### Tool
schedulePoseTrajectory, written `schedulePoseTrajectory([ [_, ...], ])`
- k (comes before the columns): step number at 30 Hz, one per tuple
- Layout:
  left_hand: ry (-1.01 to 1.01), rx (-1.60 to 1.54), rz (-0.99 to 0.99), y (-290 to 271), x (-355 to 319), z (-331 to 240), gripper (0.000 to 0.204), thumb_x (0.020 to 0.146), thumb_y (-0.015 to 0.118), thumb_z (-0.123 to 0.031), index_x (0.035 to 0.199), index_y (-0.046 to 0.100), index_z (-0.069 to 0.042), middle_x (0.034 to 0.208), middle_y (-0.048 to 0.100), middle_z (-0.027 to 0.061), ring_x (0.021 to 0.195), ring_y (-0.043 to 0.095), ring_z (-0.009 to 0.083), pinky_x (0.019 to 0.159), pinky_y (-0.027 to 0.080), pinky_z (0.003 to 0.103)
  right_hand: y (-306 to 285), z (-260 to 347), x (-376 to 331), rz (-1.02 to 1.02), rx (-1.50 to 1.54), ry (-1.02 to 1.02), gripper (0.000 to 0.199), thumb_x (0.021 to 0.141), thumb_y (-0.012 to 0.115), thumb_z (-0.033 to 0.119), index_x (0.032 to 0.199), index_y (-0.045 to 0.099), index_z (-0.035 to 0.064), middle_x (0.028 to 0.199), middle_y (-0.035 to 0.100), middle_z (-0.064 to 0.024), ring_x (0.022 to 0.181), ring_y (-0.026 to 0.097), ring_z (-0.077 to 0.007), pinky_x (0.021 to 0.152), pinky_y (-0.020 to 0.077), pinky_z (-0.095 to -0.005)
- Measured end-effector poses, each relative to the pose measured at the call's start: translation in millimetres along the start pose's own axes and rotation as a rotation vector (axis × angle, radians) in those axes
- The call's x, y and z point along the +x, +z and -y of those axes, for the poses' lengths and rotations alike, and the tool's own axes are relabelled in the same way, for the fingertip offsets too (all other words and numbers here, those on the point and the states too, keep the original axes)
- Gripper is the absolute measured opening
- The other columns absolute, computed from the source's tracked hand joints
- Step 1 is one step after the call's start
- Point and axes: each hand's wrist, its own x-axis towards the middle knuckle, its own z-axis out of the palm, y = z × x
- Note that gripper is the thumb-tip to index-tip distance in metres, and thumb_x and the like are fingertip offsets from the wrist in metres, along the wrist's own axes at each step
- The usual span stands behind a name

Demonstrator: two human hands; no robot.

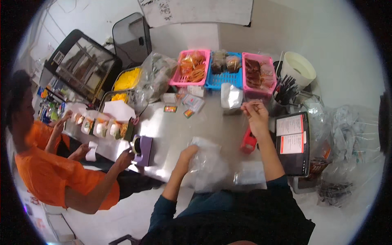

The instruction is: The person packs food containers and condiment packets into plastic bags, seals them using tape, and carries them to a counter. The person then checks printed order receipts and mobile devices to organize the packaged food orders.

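Observation:
My left hand (pixel 189 153) is closed on the top of a clear plastic bag (pixel 209 168) that hangs at the table's near edge. What the bag holds, if anything, I cannot make out. Farther away, my right hand (pixel 256 116) is raised with its fingers pinched together. Something thin and pale seems to show at those fingertips, too small to name. Just beyond them stands a white container with a shiny silver top (pixel 231 96). A red object (pixel 248 141) lies beneath my right wrist, partly covered by it. Another clear plastic packet (pixel 250 173) rests by my right forearm.
Along the back stand a pink basket (pixel 176 77), a blue basket (pixel 220 83) and another pink basket (pixel 257 90) of packed food. A tablet (pixel 295 161) is at right. On the left, an orange-shirted person (pixel 61 175) touches a purple tape dispenser (pixel 145 153) near food boxes (pixel 102 127).

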Motion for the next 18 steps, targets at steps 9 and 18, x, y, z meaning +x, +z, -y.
schedulePoseTrajectory([
  [9,0.217,0.36,-0.363,16,12,-19,0.02,0.064,0.052,-0.009,0.083,0.049,-0.002,0.084,0.05,0.0111,0.078,0.05,0.0238,0.067,0.04,0.03,22,-90,-94,0.213,-0.485,0.136,0.012,0.069,0.06,0.002,0.078,0.053,0.0031,0.073,0.054,-0.0034,0.068,0.052,-0.0109,0.062,0.0413,-0.0207],
  [18,-0.322,0.146,-0.089,6,40,-17,0.025,0.059,0.064,-0.01,0.08,0.056,0.002,0.072,0.058,0.0134,0.06,0.058,0.0185,0.055,0.045,0.028,15,-97,-127,0.229,-1.184,-0.904,0.012,0.061,0.058,0.001,0.073,0.056,0.0002,0.083,0.055,-0.0111,0.075,0.055,-0.0247,0.07,0.0429,-0.0332],
])
